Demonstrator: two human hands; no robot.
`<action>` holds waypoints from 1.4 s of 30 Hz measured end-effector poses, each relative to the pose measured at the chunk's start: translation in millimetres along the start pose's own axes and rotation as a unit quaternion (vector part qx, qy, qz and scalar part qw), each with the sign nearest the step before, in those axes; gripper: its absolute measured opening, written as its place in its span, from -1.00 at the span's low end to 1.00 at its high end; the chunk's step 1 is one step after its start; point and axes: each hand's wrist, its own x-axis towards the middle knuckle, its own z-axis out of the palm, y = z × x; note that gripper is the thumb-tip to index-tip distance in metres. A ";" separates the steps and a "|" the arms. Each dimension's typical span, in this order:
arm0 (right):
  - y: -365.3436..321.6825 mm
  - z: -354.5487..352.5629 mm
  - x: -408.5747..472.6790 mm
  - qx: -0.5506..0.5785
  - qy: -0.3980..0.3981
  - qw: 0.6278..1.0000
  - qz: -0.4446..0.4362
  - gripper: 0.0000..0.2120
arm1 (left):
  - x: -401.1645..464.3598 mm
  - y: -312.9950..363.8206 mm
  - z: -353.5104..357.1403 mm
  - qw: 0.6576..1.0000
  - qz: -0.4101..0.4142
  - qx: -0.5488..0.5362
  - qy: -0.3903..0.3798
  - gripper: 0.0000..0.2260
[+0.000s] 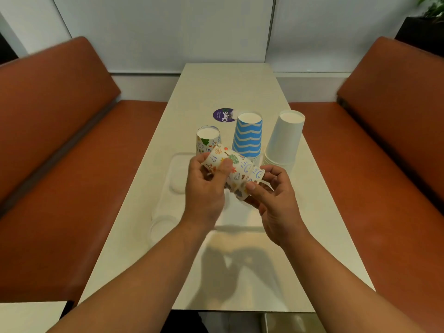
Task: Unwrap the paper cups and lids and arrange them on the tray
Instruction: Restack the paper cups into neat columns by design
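**newbie:** Two hands on one little stack, is that right? My left hand (204,186) is wrapped round the wide end of the doodle-print cups (234,171) and my right hand (271,200) pinches the narrow end with thumb and fingertips, all held up tilted over the tray (179,174).

**regular:** Yep, that grip looks fine to me. I'd guess you're splitting the stack, so keep your left hand firm but don't crush the rims, and twist the end cup a bit with your right instead of yanking. Paper cups tend to stick and then pop apart.

**newbie:** Where should it go?

**regular:** You've already got one doodle cup (207,139) upside down at the tray's far edge, with the blue zigzag stack (247,138) beside it and the plain white stack (286,138) further right on the tabletop (228,87). Set yours upside down near its twin, and watch your wrist near those taller stacks. I can't spot any lids.
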 end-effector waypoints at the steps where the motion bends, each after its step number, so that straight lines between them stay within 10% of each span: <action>1: -0.5 -1.9 0.3 0.001 0.005 1.000 -0.004 -0.56 | 4.7 6.1 -0.8 1.000 0.027 0.012 0.012 -0.66; 8: 4.5 -13.2 2.5 0.007 0.051 0.999 0.009 -0.52 | 76.3 63.7 -16.0 0.934 0.263 0.238 0.049 -0.60; 17: 6.2 -12.6 1.4 0.012 0.081 0.997 0.016 -0.45 | 100.6 23.8 -27.8 0.888 0.142 0.435 -0.042 -0.63; 23: 4.8 -11.8 4.9 0.032 0.068 0.997 0.026 -0.54 | 44.6 24.5 -27.3 0.954 0.168 0.236 0.079 -0.76; 28: 9.0 4.0 5.7 0.020 0.007 0.999 0.028 -0.21 | -2.1 5.4 -9.3 0.995 -0.022 0.068 -0.071 -0.58; 34: 17.3 4.7 1.8 -0.106 -0.025 0.994 0.011 -0.28 | 5.1 23.2 -12.1 0.997 0.031 0.053 -0.046 -0.71; 37: 28.6 -11.5 2.1 -0.373 -0.039 0.927 -0.008 -0.33 | 31.6 51.3 -19.0 0.980 0.140 0.141 -0.011 -0.67; 42: 61.1 -37.6 2.7 -0.693 -0.174 0.697 0.067 -0.10 | 79.8 68.6 -13.5 0.919 0.232 0.319 0.007 -0.64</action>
